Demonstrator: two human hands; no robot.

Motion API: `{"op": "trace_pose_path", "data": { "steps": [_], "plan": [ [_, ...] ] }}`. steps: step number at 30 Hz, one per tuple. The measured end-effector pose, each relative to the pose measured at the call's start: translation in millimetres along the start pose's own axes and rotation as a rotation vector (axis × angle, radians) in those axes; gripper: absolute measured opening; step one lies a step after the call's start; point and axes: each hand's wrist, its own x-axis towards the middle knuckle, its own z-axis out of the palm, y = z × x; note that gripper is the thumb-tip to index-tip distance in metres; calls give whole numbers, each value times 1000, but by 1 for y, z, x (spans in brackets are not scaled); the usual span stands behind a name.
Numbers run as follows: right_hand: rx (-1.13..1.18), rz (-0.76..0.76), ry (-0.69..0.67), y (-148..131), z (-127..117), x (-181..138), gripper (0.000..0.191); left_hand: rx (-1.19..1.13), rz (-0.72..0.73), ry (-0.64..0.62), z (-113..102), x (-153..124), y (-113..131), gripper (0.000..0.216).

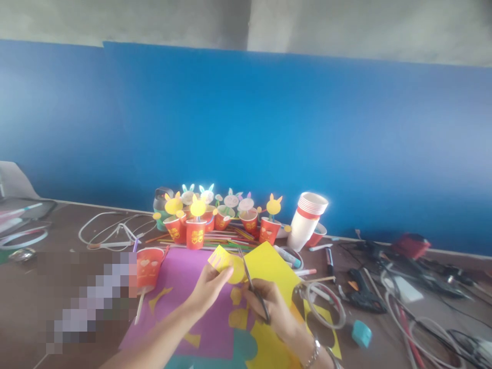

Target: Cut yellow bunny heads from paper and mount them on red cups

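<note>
My left hand (209, 289) pinches a small piece of yellow paper (228, 265) with a rounded shape in it. My right hand (269, 302) is closed on a pair of scissors (251, 287), whose blades point up into the yellow piece. Both hands hover over a purple sheet (184, 302) and a large yellow sheet (272, 269) lying on the brown table (38, 287). Yellow offcuts lie on the purple sheet.
Several red paper cups with bunny-eared paper heads (196, 225) stand behind the sheets, beside a stack of cups (307, 218). Coloured straws (226, 237), markers (287, 256), tape rolls (326, 305), a glue gun (363, 292) and cables (423, 307) crowd the right. A blue wall (269, 128) backs the table.
</note>
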Motion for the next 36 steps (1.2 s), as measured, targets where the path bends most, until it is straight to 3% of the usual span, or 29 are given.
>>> {"op": "trace_pose_path", "data": {
  "steps": [36],
  "plan": [
    [-35,27,-40,1,-3,-1,39,7,13,-44,-11,5,-15,27]
  ]
}}
